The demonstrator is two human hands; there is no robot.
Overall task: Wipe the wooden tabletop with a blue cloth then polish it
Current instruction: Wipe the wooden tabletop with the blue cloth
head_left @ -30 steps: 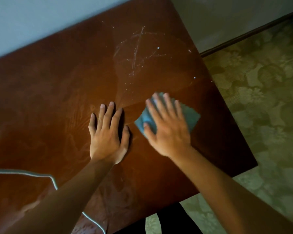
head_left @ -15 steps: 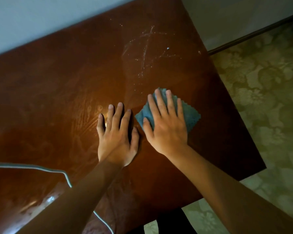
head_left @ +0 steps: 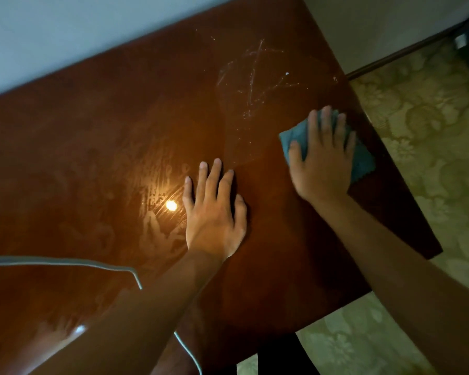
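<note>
A glossy dark wooden tabletop (head_left: 92,147) fills most of the view. My right hand (head_left: 321,161) presses flat, fingers straight, on a blue cloth (head_left: 363,159) close to the table's right edge; most of the cloth is hidden under the hand. My left hand (head_left: 214,212) rests flat on the bare wood at the middle, fingers spread, apart from the cloth. White scratchy smears (head_left: 255,74) mark the wood beyond the cloth, near the far right corner.
A thin white cable (head_left: 65,262) crosses the table's near left part and runs off its front edge. A lamp's reflection (head_left: 171,205) glares left of my left hand. Patterned green carpet (head_left: 431,136) lies right of the table. A pale wall (head_left: 65,31) backs it.
My right hand has slid the blue cloth to the right and a little farther away, toward the table's right edge. My left hand stays flat on the wood; the gap between hands has widened.
</note>
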